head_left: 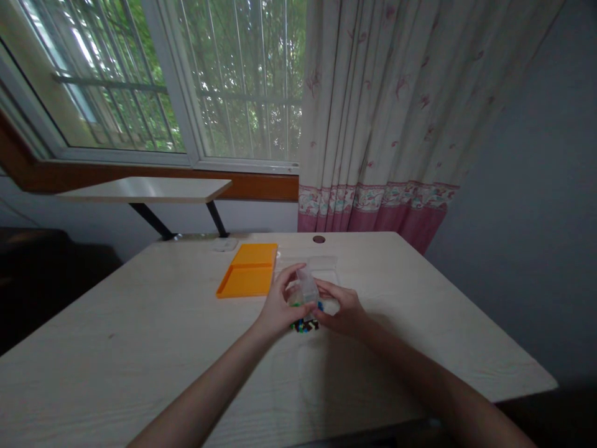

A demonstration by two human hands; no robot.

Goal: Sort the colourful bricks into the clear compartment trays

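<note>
Far left, beyond the desk (177, 367), a barred window (247, 81) with green foliage behind it. Below the window, a raised shelf (149, 188), pale top on black slanted legs. Just by its right leg, a small white flat item (226, 244), its surface too small to read for any label. Next, an orange case (249, 280) lying open on the desk, its two plain halves hinged together. Right beside it, the left hand (278, 305), thumb and fingers curved around a small clear container (308, 285). The container is tilted, above the desk top and between both hands; whether it carries print I cannot tell. Under it, a cluster of small coloured pieces (305, 326), green, blue, dark and whitish, partly hidden by the fingers. Behind, a clear box (324, 266), partly covered by the hands. The right hand (344, 308) grips the container's right side, thumb low, fingers above. Beyond, a round desk hole (319, 239), then a floral curtain (364, 124) with a pink hem, and a bare wall (527, 186).
</note>
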